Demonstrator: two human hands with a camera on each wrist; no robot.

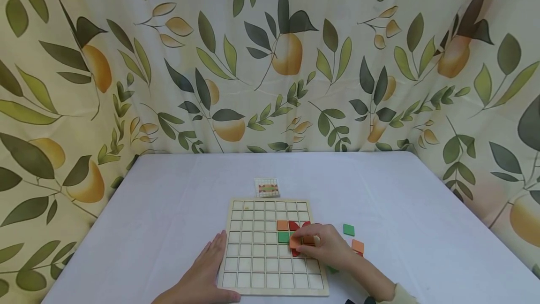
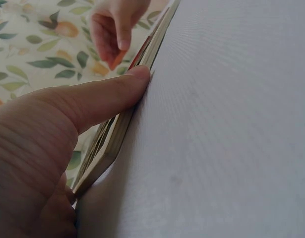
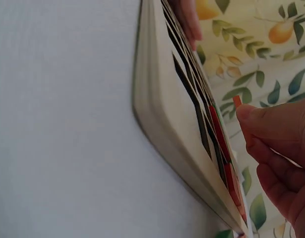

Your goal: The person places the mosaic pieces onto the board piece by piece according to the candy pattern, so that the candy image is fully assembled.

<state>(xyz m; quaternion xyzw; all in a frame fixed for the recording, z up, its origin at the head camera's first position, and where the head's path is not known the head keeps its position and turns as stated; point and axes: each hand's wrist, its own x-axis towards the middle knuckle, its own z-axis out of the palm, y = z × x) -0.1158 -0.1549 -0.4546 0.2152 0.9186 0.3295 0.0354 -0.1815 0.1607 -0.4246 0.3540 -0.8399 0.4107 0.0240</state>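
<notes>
A pale wooden grid board (image 1: 258, 264) lies flat on the table. My left hand (image 1: 198, 269) rests against its left side with fingers extended, and the thumb touches the front edge. Over the right part of the board, my right hand (image 1: 333, 246) pinches a small orange tile (image 1: 294, 242) between thumb and fingers. In the right wrist view the pinched tile (image 3: 237, 101) is tilted and apart from the board. An orange square (image 1: 282, 224), a green square (image 1: 283, 237) and red pieces (image 1: 293, 225) sit in the grid nearby; the right hand partly hides others.
A small pattern card (image 1: 267, 188) lies behind the board. Loose tiles lie to the right, among them a green square (image 1: 348, 229) and an orange square (image 1: 357, 246). Another green tile (image 1: 333, 269) is partly under the right forearm. A leaf-and-fruit curtain (image 1: 270, 102) hangs behind the white table (image 1: 168, 201).
</notes>
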